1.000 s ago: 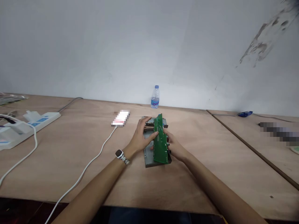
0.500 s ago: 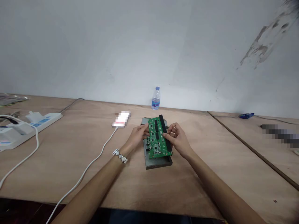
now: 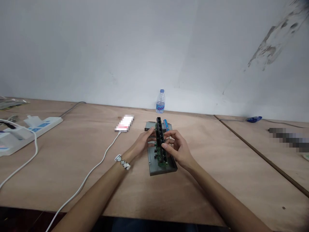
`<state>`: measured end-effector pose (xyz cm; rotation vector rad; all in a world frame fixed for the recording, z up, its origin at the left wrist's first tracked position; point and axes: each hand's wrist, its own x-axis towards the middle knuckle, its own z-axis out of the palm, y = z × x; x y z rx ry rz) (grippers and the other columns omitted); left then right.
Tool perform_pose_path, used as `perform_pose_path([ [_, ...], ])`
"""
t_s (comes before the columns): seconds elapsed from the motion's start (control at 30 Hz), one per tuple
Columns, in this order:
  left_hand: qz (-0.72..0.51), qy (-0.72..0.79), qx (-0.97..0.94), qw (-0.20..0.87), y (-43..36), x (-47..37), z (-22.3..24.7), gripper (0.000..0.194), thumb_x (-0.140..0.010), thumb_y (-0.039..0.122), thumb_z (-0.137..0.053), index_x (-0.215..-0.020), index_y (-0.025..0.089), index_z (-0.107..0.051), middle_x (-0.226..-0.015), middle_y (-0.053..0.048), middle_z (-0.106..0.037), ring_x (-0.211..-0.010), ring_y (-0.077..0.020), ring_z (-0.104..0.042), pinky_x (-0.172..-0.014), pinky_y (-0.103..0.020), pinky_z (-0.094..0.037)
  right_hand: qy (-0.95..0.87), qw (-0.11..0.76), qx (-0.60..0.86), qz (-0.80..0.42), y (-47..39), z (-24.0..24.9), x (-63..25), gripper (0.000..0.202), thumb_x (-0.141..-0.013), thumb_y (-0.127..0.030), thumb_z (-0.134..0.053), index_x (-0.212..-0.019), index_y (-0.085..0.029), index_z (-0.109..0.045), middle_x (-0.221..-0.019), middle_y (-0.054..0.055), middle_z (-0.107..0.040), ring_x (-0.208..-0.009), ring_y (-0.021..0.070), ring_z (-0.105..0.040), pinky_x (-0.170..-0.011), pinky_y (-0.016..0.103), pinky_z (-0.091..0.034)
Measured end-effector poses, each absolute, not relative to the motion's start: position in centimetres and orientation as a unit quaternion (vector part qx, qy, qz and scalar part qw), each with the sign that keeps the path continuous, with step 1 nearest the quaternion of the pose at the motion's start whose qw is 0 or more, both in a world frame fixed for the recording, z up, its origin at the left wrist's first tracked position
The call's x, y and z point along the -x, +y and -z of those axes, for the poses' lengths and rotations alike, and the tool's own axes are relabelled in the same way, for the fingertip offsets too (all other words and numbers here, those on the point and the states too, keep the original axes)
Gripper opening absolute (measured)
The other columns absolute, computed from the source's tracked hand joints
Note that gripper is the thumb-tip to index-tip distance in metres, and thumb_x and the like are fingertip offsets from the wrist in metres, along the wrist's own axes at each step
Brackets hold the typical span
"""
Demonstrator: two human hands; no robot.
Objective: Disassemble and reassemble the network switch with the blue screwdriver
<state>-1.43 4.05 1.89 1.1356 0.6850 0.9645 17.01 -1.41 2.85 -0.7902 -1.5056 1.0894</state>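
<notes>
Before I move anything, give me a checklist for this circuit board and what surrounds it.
1. Right hand gripping the circuit board: ok.
2. Left hand firmly gripping it: cannot tell, fingertips partly hidden.
3. Board lying flat: not ok, tilted over the metal casing.
4. Blue cylinder secured: cannot tell.
5. Plastic water bottle upright, capped and apart from both hands: ok.

the fingertips of the left hand vanish behind the circuit board, so their grip cannot be told. board and hands cover much of the metal tray. the lower end of a blue object is hidden. pixelation blurs the phone. the left edge crops the power strip.
</notes>
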Motion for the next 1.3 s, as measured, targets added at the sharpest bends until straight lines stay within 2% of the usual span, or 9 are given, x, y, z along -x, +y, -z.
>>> perform_pose_path([
  [0.33, -0.441, 0.283, -0.493, 0.694, 3.6, 1.5, -2.1, 0.061, -0.086, 0.069, -0.059, -0.117, 0.019, -0.072, -0.121, -0.013, -0.072, -0.112, -0.0282, -0.064, -0.089, -0.036, -0.051, -0.636, 0.514, 0.339, -0.465, -1.7, -2.8, -16.6, 0.038, -0.083, -0.044, -0.076, -0.109, -0.027, -0.054, -0.109, 0.004, -0.056, -0.071, 0.0122, -0.056, -0.050, 0.022, -0.047],
  [0.6, -0.439, 0.254, -0.466, 0.725, 3.4, 1.2, -2.6, 0.060, -0.088, 0.066, -0.057, -0.115, 0.015, -0.072, -0.113, -0.014, -0.075, -0.100, -0.0278, -0.071, -0.083, -0.034, -0.055, -0.633, 0.510, 0.364, -0.455, -1.5, -2.6, -16.8, 0.035, -0.085, -0.046, -0.073, -0.107, -0.026, -0.055, -0.111, 0.006, -0.062, -0.069, 0.0135, -0.058, -0.050, 0.024, -0.046],
  [0.8, -0.455, 0.280, -0.409, 0.740, 3.4, 1.1, -3.0, 0.066, -0.090, 0.067, -0.046, -0.104, 0.009, -0.075, -0.095, -0.015, -0.078, -0.077, -0.0251, -0.072, -0.066, -0.032, -0.056, -0.636, 0.520, 0.408, -0.399, -0.7, -1.9, -16.9, 0.028, -0.088, -0.046, -0.069, -0.100, -0.023, -0.058, -0.103, 0.005, -0.066, -0.074, 0.0157, -0.059, -0.059, 0.027, -0.044],
  [1.0, -0.527, 0.269, -0.398, 0.701, 3.7, 1.3, -2.6, 0.060, -0.090, 0.064, -0.047, -0.103, 0.013, -0.074, -0.097, -0.012, -0.078, -0.091, -0.0280, -0.073, -0.078, -0.036, -0.059, -0.653, 0.480, 0.508, -0.293, 0.0, -1.4, -17.3, 0.031, -0.089, -0.051, -0.064, -0.093, -0.021, -0.067, -0.086, 0.003, -0.068, -0.070, 0.0168, -0.055, -0.062, 0.028, -0.041],
  [1.1, -0.552, 0.280, -0.390, 0.682, 3.6, 1.2, -2.6, 0.050, -0.089, 0.059, -0.053, -0.101, 0.015, -0.074, -0.094, -0.009, -0.079, -0.092, -0.0275, -0.073, -0.080, -0.036, -0.059, -0.648, 0.472, 0.477, -0.360, 0.1, -1.4, -17.1, 0.037, -0.089, -0.056, -0.062, -0.093, -0.020, -0.070, -0.086, 0.003, -0.069, -0.074, 0.0179, -0.058, -0.066, 0.029, -0.044],
  [1.2, -0.556, 0.295, -0.381, 0.678, 3.7, 1.0, -2.2, 0.044, -0.087, 0.056, -0.059, -0.098, 0.015, -0.073, -0.091, -0.007, -0.078, -0.087, -0.0250, -0.072, -0.078, -0.034, -0.058, -0.603, 0.489, 0.431, -0.460, -0.2, -1.7, -16.7, 0.041, -0.084, -0.061, -0.066, -0.088, -0.020, -0.067, -0.078, 0.001, -0.065, -0.068, 0.0166, -0.057, -0.063, 0.028, -0.045],
  [1.3, -0.543, 0.310, -0.396, 0.673, 4.4, 0.9, -1.5, 0.041, -0.087, 0.053, -0.062, -0.100, 0.015, -0.072, -0.091, -0.006, -0.076, -0.081, -0.0205, -0.071, -0.071, -0.029, -0.057, -0.558, 0.535, 0.428, -0.469, -0.5, -2.3, -16.7, 0.040, -0.079, -0.060, -0.071, -0.080, -0.021, -0.061, -0.068, -0.001, -0.059, -0.058, 0.0145, -0.052, -0.056, 0.027, -0.042],
])
